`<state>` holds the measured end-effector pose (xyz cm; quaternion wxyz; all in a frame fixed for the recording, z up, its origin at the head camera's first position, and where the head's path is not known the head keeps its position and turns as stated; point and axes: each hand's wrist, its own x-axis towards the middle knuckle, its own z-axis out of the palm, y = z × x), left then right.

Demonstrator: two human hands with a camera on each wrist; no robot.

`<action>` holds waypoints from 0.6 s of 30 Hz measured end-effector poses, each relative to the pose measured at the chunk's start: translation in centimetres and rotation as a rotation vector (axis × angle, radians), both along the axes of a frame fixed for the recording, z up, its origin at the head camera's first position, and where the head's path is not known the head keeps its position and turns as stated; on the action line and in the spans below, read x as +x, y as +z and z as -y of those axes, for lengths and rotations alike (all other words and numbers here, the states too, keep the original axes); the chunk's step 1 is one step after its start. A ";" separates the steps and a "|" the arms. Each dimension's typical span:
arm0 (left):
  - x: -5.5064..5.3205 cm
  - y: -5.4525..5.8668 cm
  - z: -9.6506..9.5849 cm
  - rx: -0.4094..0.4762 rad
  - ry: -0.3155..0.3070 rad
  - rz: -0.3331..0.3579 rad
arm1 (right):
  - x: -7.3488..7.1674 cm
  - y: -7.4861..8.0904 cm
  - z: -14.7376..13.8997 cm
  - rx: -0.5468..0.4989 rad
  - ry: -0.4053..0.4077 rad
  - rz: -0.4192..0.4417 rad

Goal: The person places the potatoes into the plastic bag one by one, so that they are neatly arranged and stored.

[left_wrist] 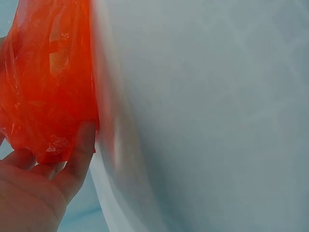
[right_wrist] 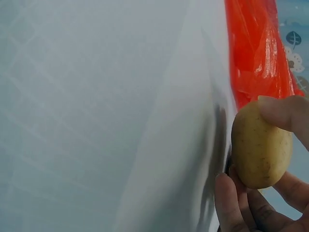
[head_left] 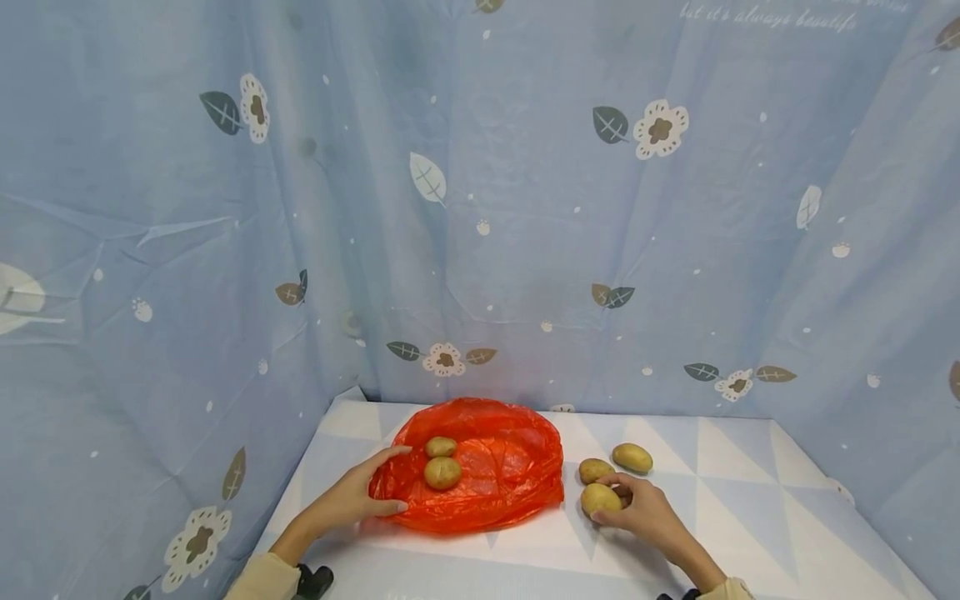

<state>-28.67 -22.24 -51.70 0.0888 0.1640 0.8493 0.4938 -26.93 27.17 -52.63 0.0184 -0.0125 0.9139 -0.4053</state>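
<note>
A red plastic bag (head_left: 510, 512) lies spread on the table with its mouth facing up. Two potatoes, the nearer potato (head_left: 442, 473) and a smaller potato (head_left: 440, 447), rest in its left part. My left hand (head_left: 360, 492) holds the bag's left side, thumb toward the front and fingers toward the back; the left wrist view shows some fingertips hidden by the plastic. To the right of the bag, my right hand (head_left: 641, 508) grips a potato (right_wrist: 260, 150) between thumb and fingers. Just behind it lies another potato (head_left: 596, 470), and farther back a third potato (head_left: 632, 457).
The table (head_left: 735, 500) has a cover of white and pale blue triangles. Blue curtains (head_left: 525, 208) with leaf and flower prints hang behind it and along both sides.
</note>
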 end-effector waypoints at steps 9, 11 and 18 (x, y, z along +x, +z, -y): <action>0.1 0.0 0.0 -0.008 0.009 0.000 | 0.1 1.0 0.1 -0.023 -0.044 -0.020; 0.1 0.0 0.0 -0.007 0.012 0.002 | 0.2 1.2 0.1 -0.028 -0.050 -0.026; 0.1 -0.1 0.0 -0.004 0.016 0.015 | 0.1 1.7 0.1 -0.055 -0.048 -0.049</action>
